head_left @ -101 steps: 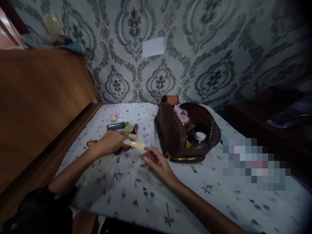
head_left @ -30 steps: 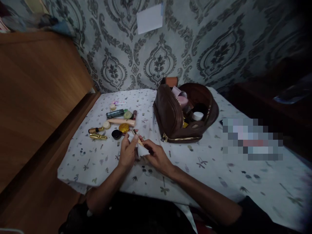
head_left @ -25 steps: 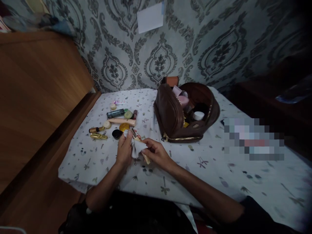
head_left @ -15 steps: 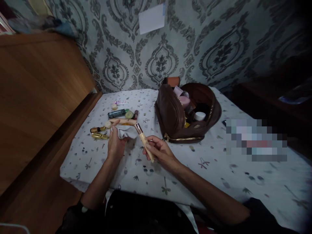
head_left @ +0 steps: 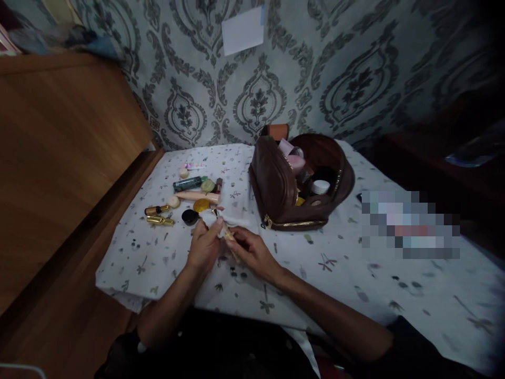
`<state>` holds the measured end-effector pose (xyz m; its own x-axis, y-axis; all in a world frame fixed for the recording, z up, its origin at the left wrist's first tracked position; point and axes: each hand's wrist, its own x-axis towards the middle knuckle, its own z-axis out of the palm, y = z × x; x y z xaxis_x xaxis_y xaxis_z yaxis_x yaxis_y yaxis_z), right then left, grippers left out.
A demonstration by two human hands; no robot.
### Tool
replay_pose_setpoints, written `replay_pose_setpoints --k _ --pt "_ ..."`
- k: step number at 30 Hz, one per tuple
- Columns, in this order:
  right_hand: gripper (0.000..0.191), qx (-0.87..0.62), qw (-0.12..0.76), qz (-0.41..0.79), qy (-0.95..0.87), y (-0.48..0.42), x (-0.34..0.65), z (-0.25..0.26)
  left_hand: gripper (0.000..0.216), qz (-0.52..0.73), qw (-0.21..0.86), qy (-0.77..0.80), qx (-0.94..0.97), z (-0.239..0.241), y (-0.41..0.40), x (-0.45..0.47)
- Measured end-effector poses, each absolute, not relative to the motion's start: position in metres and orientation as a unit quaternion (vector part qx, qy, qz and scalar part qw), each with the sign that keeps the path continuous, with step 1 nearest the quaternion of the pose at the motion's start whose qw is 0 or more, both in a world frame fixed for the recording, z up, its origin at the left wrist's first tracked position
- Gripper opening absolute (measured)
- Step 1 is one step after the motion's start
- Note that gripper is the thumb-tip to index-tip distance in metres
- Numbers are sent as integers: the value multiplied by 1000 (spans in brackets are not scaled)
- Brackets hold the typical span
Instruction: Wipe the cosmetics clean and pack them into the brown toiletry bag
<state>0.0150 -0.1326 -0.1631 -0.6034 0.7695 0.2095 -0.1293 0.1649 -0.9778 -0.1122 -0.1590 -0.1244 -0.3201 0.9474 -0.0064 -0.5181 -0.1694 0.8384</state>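
Observation:
My right hand (head_left: 254, 253) is closed around a slim beige cosmetic tube (head_left: 229, 235), held at a slant above the cloth-covered table. My left hand (head_left: 203, 246) grips a thin white cloth (head_left: 206, 216) and presses it with the thumb against the tube's capped upper end. Both hands meet there, so most of the cap is hidden. Just beyond the left hand lie a round black compact (head_left: 190, 217) and a yellow round item (head_left: 201, 206). A peach-coloured tube (head_left: 197, 197) rests behind them.
An open brown toiletry bag (head_left: 276, 176) with cosmetics inside stands right of centre. Two gold lipstick-like tubes, one of them (head_left: 160, 220) nearer me, lie left, with a dark green tube (head_left: 187, 183) farther back. A wooden cabinet (head_left: 71, 158) borders the table's left side.
My left hand has moved right with the white cloth, bringing it onto the end of the beige tube. The black compact and yellow item are now uncovered.

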Motion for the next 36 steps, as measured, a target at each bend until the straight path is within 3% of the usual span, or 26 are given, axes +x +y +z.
replay_pose_setpoints --k 5,9,12,16,25,30,36 --pt "47 -194 277 817 -468 -128 13 -165 42 693 574 375 223 -116 -159 -122" --pt "42 -135 209 901 -356 -129 15 -159 37 675 618 342 211 -112 -161 -125" --pt "44 -151 212 892 -369 -130 14 -159 29 669 624 337 223 -111 -158 -129" --pt "43 -233 281 822 -437 -128 11 -165 24 691 585 353 237 -111 -151 -135" --pt "37 -266 312 733 -543 -124 10 -171 45 629 577 422 305 -127 -162 -115" --pt "30 -275 356 629 -633 -122 17 -167 32 538 448 513 496 -124 -168 -145" --pt "38 -267 427 611 -610 -126 24 -156 11 179 168 574 781 -96 -183 -163"
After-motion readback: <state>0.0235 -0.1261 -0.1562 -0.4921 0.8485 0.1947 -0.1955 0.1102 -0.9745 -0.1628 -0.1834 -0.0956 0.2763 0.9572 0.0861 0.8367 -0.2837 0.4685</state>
